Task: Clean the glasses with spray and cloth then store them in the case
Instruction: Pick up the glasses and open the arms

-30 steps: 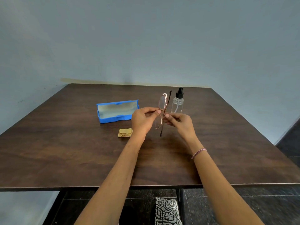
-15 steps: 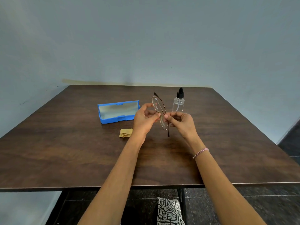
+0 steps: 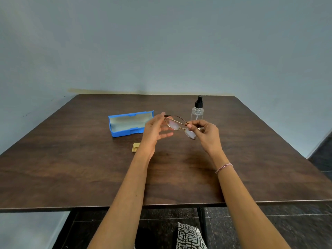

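Observation:
Thin gold-rimmed glasses [image 3: 173, 125] hang above the table between my hands, lenses tilted down to the right, one dark temple folded out toward the left. My right hand [image 3: 207, 134] pinches them at the right lens and hinge. My left hand [image 3: 153, 130] has its fingers spread, and only an upper fingertip touches the temple's tip. A clear spray bottle [image 3: 197, 113] with a black pump stands just behind my right hand. The blue case [image 3: 124, 133] lies open at the left. A small folded tan cloth [image 3: 136, 147] sits in front of the case, partly behind my left wrist.
Everything rests on a dark wooden table [image 3: 80, 168] pushed against a blue-grey wall. Its front edge crosses below my forearms. A black-and-white patterned fabric [image 3: 188, 238] shows under the table, over a dark tiled floor.
The glasses have swung from upright to nearly level, lenses now facing me. My left hand has let go of the frame and spread its fingers; my right hand keeps the hold.

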Demonstrator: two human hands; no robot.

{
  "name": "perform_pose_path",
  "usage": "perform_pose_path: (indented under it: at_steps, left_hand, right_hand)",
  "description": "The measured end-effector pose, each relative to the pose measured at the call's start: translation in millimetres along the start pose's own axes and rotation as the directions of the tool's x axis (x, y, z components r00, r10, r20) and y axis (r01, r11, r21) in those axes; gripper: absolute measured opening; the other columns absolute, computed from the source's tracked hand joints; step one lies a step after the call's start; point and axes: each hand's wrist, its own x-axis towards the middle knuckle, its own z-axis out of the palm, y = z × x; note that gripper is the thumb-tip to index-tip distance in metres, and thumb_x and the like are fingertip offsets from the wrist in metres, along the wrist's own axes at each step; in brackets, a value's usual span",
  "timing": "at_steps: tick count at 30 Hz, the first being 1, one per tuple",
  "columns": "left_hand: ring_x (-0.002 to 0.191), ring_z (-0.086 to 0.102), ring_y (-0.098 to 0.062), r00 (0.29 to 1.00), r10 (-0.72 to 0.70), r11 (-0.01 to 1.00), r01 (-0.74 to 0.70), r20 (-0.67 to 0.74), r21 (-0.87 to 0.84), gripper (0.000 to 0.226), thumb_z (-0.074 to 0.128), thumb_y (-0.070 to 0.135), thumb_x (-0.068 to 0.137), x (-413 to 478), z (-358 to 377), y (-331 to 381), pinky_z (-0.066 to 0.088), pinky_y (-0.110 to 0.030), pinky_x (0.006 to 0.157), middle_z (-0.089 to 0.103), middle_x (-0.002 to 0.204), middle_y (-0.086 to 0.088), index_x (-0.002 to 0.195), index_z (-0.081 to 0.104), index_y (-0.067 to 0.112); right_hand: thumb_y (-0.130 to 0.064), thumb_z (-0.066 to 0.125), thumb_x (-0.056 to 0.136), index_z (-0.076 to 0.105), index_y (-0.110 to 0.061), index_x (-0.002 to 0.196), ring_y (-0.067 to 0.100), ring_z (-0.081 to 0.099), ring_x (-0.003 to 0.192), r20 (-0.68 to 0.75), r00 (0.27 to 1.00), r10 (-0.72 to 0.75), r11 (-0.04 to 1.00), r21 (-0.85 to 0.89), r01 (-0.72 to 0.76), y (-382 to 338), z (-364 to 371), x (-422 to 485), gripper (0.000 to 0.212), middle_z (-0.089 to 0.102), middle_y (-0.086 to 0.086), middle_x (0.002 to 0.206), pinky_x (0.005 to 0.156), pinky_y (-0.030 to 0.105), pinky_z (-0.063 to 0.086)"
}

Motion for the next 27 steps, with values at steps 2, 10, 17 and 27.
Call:
perform_pose_path:
  at_steps: [2,10,17,27]
  left_hand:
    - [0.089,0.068,-0.018,1.000,0.030,0.994,-0.030,0.000,0.108,0.015,0.054,0.020,0.094,1.5,-1.1,-2.4,0.059,-0.036,0.075,0.069,0.092,-0.007,0.096,0.065,0.011]
    - [0.096,0.060,-0.013,0.996,0.084,0.945,-0.067,-0.039,0.319,0.014,0.051,0.013,0.095,5.2,-3.4,-8.5,0.054,-0.026,0.082,0.063,0.102,-0.003,0.094,0.064,0.014]
    - [0.103,0.054,-0.014,0.998,0.063,0.938,-0.050,-0.027,0.344,0.025,0.042,0.010,0.098,9.1,-4.8,-9.9,0.047,-0.029,0.095,0.053,0.104,0.001,0.086,0.062,0.018]
    - [0.093,0.063,-0.015,0.996,-0.010,0.985,0.025,0.083,-0.172,0.026,0.038,0.003,0.099,6.4,-9.4,-5.6,0.051,-0.032,0.087,0.066,0.084,-0.001,0.087,0.059,0.011]
  right_hand:
    - [-0.017,0.069,0.085,0.069,-0.028,0.078,-0.002,0.046,0.061,-0.024,1.000,-0.007,0.999,-0.045,0.006,1.0,-1.3,0.2,0.013,0.065,-0.017,0.076,0.056,0.008,0.036]
    - [-0.020,0.071,0.083,0.069,-0.026,0.078,0.009,0.057,0.079,-0.133,0.990,-0.037,0.999,0.018,0.039,-1.7,-7.1,0.4,0.008,0.067,-0.004,0.091,0.065,0.014,0.043]
    - [-0.017,0.069,0.084,0.069,-0.018,0.080,-0.002,0.056,0.063,-0.233,0.958,0.167,0.906,0.420,-0.056,-8.3,-15.3,1.1,0.004,0.065,-0.008,0.071,0.062,0.013,0.045]
    - [-0.012,0.067,0.085,0.070,-0.011,0.085,0.007,0.053,0.064,-0.204,0.953,0.222,0.812,0.579,-0.065,-4.1,-18.7,2.2,0.003,0.063,-0.002,0.070,0.066,0.017,0.049]
